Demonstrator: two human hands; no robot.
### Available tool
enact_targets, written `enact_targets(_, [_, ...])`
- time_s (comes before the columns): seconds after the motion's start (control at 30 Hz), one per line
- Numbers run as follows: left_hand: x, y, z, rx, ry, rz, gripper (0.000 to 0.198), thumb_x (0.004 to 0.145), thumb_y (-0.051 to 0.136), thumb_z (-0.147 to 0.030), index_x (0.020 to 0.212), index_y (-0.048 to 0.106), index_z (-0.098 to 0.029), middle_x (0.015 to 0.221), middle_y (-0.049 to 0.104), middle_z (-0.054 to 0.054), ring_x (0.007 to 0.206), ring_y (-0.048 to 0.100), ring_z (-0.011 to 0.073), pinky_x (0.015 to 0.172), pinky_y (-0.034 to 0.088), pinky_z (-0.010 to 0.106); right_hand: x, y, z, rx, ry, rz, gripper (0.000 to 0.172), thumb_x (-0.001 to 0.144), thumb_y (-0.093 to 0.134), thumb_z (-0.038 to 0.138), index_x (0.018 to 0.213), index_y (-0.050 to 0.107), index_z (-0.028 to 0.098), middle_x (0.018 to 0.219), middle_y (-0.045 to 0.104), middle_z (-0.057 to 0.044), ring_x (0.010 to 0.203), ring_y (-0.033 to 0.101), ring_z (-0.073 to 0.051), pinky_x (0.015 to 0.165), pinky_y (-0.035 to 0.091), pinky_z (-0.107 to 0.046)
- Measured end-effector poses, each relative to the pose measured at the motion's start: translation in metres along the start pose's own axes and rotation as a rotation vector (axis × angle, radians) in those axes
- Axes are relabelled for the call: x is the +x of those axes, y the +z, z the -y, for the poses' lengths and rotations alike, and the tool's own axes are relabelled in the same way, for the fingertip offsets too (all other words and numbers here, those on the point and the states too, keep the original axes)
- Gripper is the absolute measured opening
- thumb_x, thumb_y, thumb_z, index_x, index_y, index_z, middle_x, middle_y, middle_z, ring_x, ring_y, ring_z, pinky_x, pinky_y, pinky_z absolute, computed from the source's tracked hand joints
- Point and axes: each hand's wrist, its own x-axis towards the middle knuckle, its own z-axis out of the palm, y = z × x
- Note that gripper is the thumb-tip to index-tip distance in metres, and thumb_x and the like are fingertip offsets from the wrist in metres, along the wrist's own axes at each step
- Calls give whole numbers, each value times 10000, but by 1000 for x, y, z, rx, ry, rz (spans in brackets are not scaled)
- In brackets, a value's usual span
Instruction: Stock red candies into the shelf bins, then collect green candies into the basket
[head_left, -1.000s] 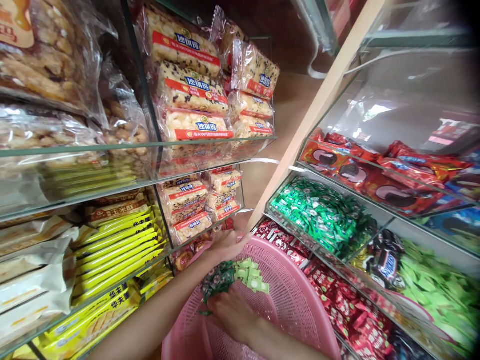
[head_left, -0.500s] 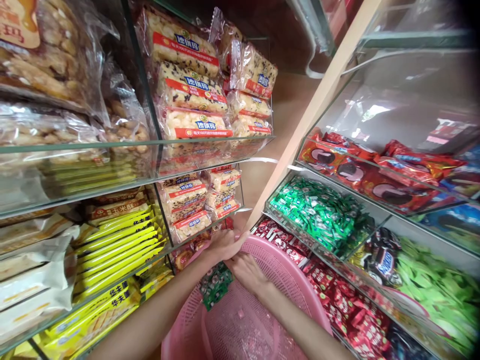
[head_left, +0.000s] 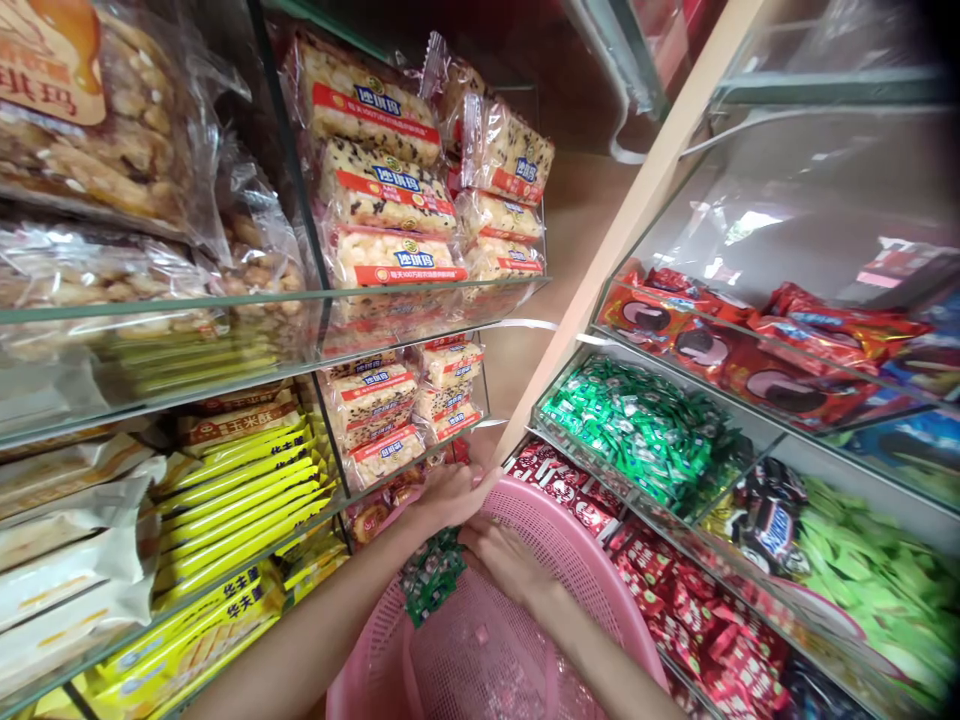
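A large pink mesh basket [head_left: 626, 625] stands below my hands, between the shelves. My left hand [head_left: 450, 495] is at its far left rim, fingers closed, but what they hold, if anything, is hidden. My right hand [head_left: 499, 555] is just right of it, over the basket, its fingers bent inward and their tips hidden. A cluster of small green-wrapped sweets [head_left: 433, 575] shows under my left wrist at the basket's left side. Inside the basket lie a few pinkish clear items, blurred by the mesh.
Left shelves hold wrapped pastry bars [head_left: 397, 255] and yellow wafer packets [head_left: 247, 485]. On the right are trays of green sweets [head_left: 637, 425], red-wrapped sweets [head_left: 697, 610], light green packets [head_left: 870, 570] and red packets [head_left: 795, 390]. A wooden post [head_left: 592, 290] stands between.
The view has shifted slightly. My right hand has moved a little down and right, leaving a wider gap beside the green sweets. My left hand is nearly where it was.
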Motion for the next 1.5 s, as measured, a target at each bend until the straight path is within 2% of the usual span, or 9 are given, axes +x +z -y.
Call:
enact_targets(0.17, [-1,-1,-4,-6,14,11,766,836,58,-658,908,663,-194,954,700,115,977,616,267,844,410,359,0,4,1,-23,5,-19,195,866,407,146,824,596,176,958,623,-50,835,581,-168,670,414,-257])
enact_targets(0.47, [-4,-3,-6,-4,6,20,783,829,42,-665,952,658,-197,965,700,116,999,609,264,858,400,350,-12,-9,0,13,-40,-106,212,884,379,162,829,582,181,916,604,-45,827,555,-167,708,409,-265])
enact_targets(0.77, [-3,-1,-7,17,23,6,768,838,53,-652,941,664,-198,951,703,112,991,612,269,856,400,357,-3,18,10,-173,-184,-190,185,904,399,166,796,549,178,863,605,-29,792,543,-168,687,396,-280])
enact_targets(1.03, [-4,-2,-4,10,43,-8,783,834,26,-657,974,646,-200,963,700,109,985,616,260,837,408,347,-12,7,-3,-226,-136,-180,203,909,390,158,789,555,169,852,587,-43,777,525,-169,683,387,-286])
enact_targets(1.27, [-1,1,-6,34,47,8,785,834,20,-656,965,652,-210,969,701,95,984,616,258,843,408,348,-14,24,-8,-332,-191,-222,118,869,475,128,785,546,171,817,573,-22,726,522,-158,651,377,-289])
enact_targets(1.5, [1,1,-6,44,15,25,796,829,36,-666,980,660,-196,981,699,105,992,612,253,849,405,335,-10,30,-4,-349,-216,-248,94,861,499,138,779,534,169,804,568,-18,708,519,-151,628,375,-283])
